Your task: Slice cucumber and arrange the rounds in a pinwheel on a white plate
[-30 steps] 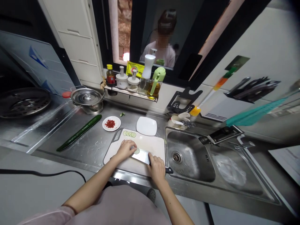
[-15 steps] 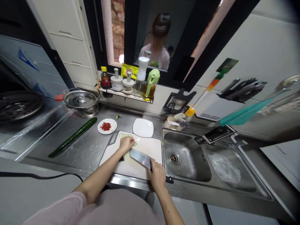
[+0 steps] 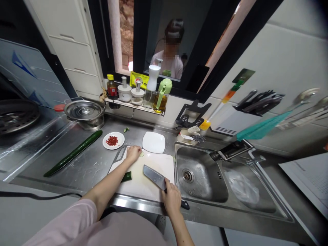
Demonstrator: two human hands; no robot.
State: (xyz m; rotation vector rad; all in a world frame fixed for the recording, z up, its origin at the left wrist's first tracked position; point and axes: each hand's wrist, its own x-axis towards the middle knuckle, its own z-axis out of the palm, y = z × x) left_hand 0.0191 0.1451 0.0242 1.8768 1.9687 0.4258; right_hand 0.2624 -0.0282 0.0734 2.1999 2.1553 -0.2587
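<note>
My left hand [image 3: 133,154] is at the far left part of the white cutting board [image 3: 151,189], fingers curled down over cucumber slices. One pale cucumber slice [image 3: 141,154] shows at its fingertips; the others are hidden under the hand. In my right hand [image 3: 172,197] is a kitchen knife [image 3: 154,177], held by its black handle, with the broad blade slanting over the board toward the far left. A cut piece of cucumber [image 3: 127,176] lies on the board, partly behind my left forearm.
A whole cucumber [image 3: 74,152] lies left on the steel counter. Beyond the board are a plate of chopped red pieces [image 3: 113,140], a white square dish [image 3: 153,142] and cucumber scraps [image 3: 126,130]. The sink [image 3: 202,181] is at right, a lidded pot [image 3: 85,112] at back left.
My left hand has moved left and away from me, over the slices at the board's far edge. The cucumber piece now shows more. The knife stays in my right hand, nearly unmoved.
</note>
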